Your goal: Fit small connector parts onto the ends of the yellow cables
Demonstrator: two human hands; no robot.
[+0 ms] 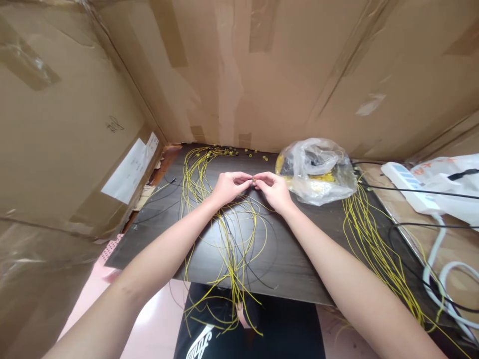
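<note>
Above the middle of the dark board, my left hand (pixel 232 187) and my right hand (pixel 275 191) meet fingertip to fingertip. Both are closed in a pinch. Between them shows a small yellowish piece (pixel 254 180), held by my right fingertips. What my left fingertips grip is mostly hidden and too small to name. Thin yellow wires (pixel 232 249) loop beneath my hands and hang over the board's front edge, with a few dark wires among them. Another part of the bundle curves to the back left. Several tiny yellow pieces (pixel 265 158) lie scattered along the back.
A clear plastic bag (pixel 318 174) with yellow contents sits right of my hands. More yellow wires (pixel 368 244) lie at the right. Beyond them are a white power strip (pixel 411 189), its cable (pixel 434 249) and another plastic bag (pixel 456 174). Cardboard walls (pixel 239 75) enclose the board (pixel 299 269).
</note>
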